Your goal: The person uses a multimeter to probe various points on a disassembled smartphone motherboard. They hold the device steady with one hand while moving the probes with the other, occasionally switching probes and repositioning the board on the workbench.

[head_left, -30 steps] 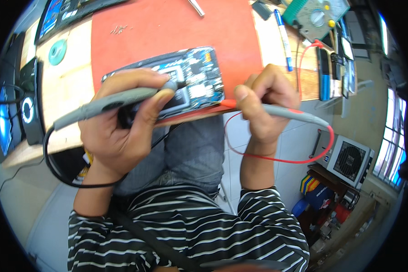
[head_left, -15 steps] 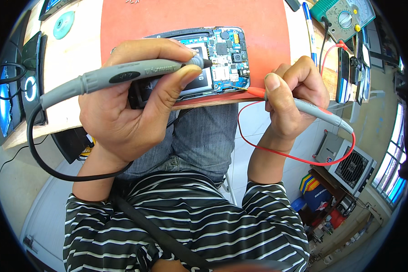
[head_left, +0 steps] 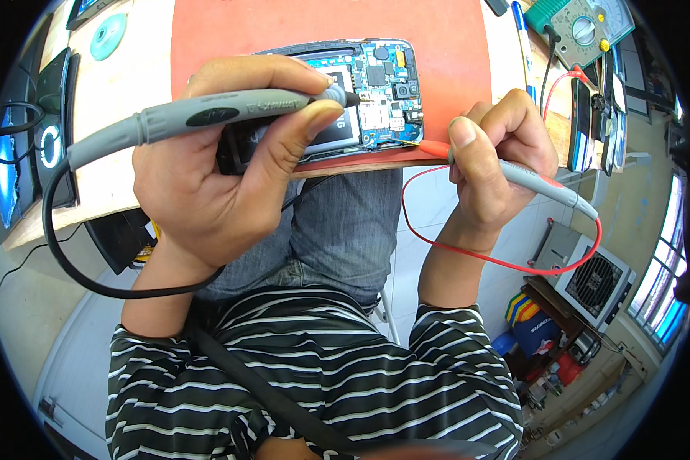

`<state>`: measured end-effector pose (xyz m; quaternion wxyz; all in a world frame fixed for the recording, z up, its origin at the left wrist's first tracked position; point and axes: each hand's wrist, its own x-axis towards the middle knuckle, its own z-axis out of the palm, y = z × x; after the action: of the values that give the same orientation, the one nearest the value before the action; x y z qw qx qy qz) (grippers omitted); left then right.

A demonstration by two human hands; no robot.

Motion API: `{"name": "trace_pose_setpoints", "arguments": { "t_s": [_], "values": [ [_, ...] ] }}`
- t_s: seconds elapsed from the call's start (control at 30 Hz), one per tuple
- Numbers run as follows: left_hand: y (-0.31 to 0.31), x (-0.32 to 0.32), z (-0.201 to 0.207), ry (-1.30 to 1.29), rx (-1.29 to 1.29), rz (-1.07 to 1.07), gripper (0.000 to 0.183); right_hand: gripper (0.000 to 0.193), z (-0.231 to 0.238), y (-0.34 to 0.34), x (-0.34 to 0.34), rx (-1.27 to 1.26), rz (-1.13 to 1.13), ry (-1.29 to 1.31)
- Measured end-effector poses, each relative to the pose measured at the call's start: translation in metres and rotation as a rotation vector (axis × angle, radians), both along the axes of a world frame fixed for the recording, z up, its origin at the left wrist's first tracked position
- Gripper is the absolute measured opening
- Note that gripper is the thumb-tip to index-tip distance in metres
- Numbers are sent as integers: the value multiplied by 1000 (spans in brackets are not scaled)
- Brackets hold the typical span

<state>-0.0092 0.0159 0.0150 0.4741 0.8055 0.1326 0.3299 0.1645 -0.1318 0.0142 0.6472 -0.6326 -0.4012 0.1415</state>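
Note:
An opened smartphone lies on an orange-red mat, its blue circuit board and battery exposed. My left hand is closed round a grey multimeter probe with a black cable. That probe's black tip end is over the board, next to the battery; whether its point touches cannot be seen. In my right hand I pinch a grey and red multimeter probe. Its thin metal point meets the lower right part of the board, close to the phone's near edge. My left hand covers part of the phone's left end.
A green analog multimeter stands at the back right, with a red and a black lead plugged in. Blue pens and several phones lie near it. A round teal dish and dark devices are on the left.
The phone and mat appear slightly higher in the picture. Both probes stay at almost the same places over the board, and the grips have not changed.

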Motion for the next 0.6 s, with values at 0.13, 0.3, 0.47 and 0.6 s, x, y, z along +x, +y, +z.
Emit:
{"name": "trace_pose_setpoints", "arguments": {
  "t_s": [0.13,0.3,0.47,0.6],
  "values": [
    [0,0,0,-2,-4,-3,22,24,0,0,0,13,20,29],
    [1,0,-1,0,19,-5,23,24,-1,1,0,23,17,11],
    [0,-1,-1,13,15,7,22,26,-1,2,1,-15,10,-39],
    [-4,4,-3,-66,-43,107,18,33,-2,-1,0,73,-37,14]
  ]
}}
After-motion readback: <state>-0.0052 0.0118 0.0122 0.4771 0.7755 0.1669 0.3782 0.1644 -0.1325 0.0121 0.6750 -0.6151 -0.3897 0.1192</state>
